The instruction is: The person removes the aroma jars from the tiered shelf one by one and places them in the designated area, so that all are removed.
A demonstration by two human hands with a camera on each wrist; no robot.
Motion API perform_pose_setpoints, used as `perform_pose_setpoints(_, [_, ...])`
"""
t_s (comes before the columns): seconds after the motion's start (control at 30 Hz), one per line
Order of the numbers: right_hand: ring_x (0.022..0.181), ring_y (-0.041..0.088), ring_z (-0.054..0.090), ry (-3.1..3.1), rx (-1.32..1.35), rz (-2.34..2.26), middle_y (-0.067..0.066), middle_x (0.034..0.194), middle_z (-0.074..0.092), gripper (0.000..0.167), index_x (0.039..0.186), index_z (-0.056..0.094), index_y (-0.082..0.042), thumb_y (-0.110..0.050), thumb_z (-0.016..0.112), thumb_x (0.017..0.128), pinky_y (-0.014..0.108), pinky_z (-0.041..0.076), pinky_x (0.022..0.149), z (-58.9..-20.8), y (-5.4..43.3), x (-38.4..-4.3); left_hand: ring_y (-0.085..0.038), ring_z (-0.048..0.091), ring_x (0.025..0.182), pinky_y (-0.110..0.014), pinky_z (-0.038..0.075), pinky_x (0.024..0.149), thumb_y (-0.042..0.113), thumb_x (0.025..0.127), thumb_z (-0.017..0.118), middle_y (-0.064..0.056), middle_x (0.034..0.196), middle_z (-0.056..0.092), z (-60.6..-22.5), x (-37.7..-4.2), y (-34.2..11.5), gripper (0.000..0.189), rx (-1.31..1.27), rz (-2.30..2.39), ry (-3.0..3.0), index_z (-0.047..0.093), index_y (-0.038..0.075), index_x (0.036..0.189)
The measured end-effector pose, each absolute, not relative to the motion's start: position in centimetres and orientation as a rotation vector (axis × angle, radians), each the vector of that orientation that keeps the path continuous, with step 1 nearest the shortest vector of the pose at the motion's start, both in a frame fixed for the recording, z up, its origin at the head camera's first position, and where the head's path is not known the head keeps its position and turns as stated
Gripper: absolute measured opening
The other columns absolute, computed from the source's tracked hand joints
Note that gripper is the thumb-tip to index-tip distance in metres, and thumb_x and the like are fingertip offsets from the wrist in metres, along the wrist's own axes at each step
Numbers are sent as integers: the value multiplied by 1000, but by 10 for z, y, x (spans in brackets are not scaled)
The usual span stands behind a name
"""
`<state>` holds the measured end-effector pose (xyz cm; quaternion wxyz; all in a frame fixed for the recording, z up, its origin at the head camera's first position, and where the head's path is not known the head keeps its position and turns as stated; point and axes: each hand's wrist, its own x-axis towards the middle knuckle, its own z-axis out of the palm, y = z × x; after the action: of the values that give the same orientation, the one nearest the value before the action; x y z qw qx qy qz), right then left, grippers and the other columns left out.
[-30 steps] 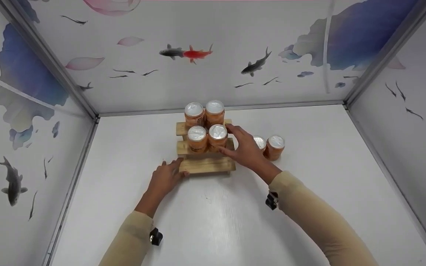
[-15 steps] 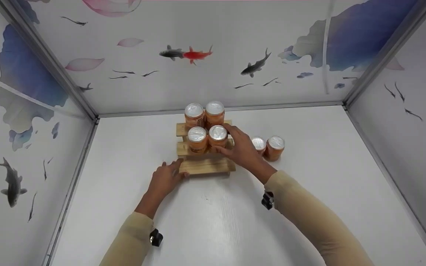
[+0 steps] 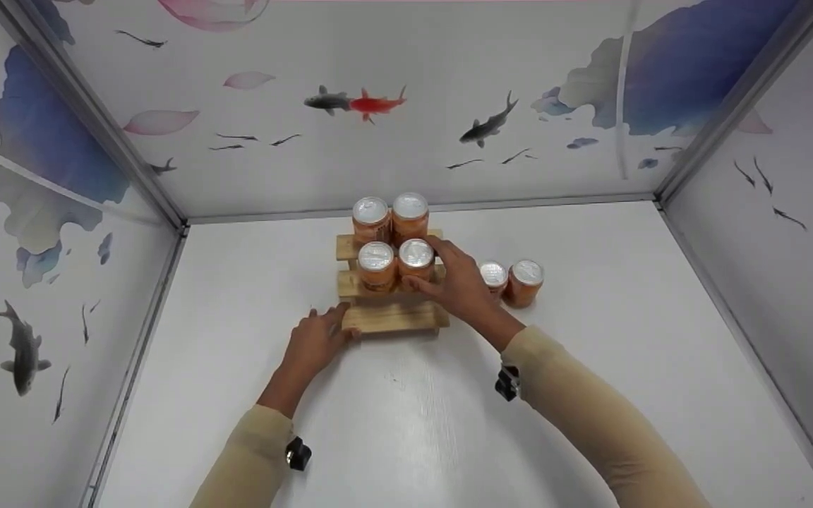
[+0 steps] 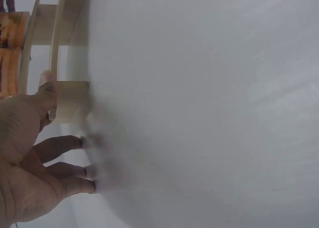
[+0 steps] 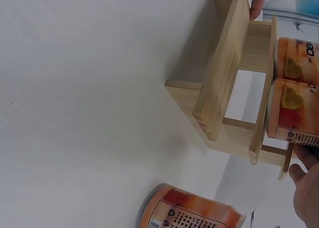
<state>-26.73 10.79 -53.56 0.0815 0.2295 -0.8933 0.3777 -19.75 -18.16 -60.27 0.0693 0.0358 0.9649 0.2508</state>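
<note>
Gripping an orange silver-lidded can (image 3: 416, 262) on the stepped wooden rack (image 3: 392, 317), the right hand (image 3: 459, 286) curls round it; the left hand (image 3: 313, 343), fingers spread, presses the rack's bottom step.

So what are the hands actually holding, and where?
The right hand grips the middle-step can by its side; the left hand only touches the wooden rack at its bottom-left corner.

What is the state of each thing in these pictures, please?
Wooden stepped rack: upright on the table; lowest step bare.
Top-step cans: two, upright.
Middle-step cans: two, upright.
Table cans: two, upright, right of the rack.
Left hand: thumb on the rack's lowest step, fingertips on the table.
Right hand: holds the right middle-step can.
</note>
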Motion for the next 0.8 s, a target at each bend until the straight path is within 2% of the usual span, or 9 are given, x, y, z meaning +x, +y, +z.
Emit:
perform_pose_setpoints(0.3, [132, 37, 71, -2602, 735, 1123, 21, 140, 71, 76, 156, 54, 1, -26, 91, 95, 54, 59, 111, -539, 110, -267, -62, 47, 152, -74, 44, 120, 48, 104, 75, -25, 160, 59, -599, -196, -181, 68, 69, 769, 2880, 57, 18, 162])
perform_pose_setpoints(0.47, [134, 35, 70, -2582, 728, 1122, 19, 141, 70, 74, 155, 56, -2, -28, 91, 95, 53, 59, 112, -538, 115, -267, -62, 48, 151, -75, 45, 119, 49, 103, 75, -25, 159, 60, -598, -197, -181, 69, 72, 734, 2887, 58, 17, 162])
perform_pose_setpoints(0.8, [130, 37, 72, -2576, 681, 1094, 21, 139, 71, 77, 154, 56, 1, -31, 92, 94, 54, 60, 110, -532, 132, -267, -62, 49, 150, -75, 47, 117, 48, 103, 75, -26, 158, 61, -596, -196, -179, 68, 83, 733, 2892, 58, 17, 162])
